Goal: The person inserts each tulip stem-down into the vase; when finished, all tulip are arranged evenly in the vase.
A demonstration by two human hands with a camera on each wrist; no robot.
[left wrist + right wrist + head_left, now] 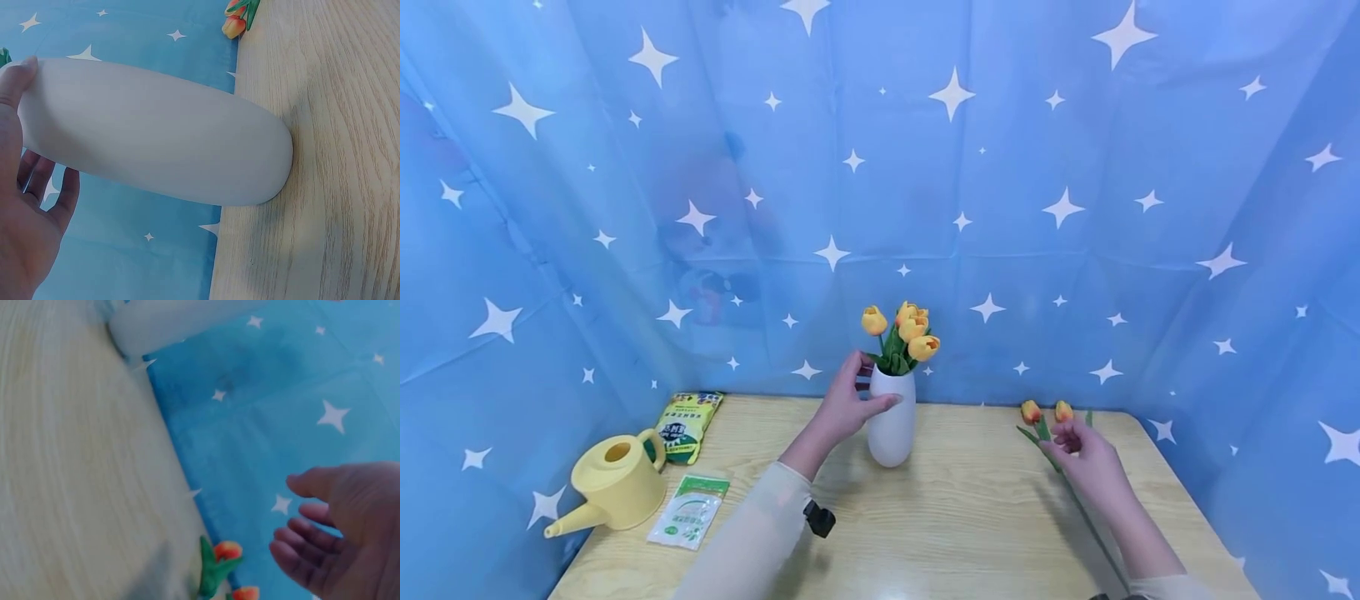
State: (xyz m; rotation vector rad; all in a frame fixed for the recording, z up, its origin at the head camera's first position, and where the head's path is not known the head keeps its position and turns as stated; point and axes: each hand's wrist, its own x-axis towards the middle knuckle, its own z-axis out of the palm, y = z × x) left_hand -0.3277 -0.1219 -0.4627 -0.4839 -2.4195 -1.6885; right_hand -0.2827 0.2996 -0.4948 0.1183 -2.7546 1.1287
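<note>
Vase (892,429) in left grip (847,405); tulips (1031,412) near right grip (1090,462)

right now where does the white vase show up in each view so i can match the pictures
Head: white vase just below centre, upright, held by the left hand.
Left wrist: vase sideways in the picture, from the left edge past centre, base to the right.
Right wrist: vase at the top, left of centre, cut off above.
Shared landmark: the loose tulips, right in head, top in left wrist, bottom in right wrist.
</note>
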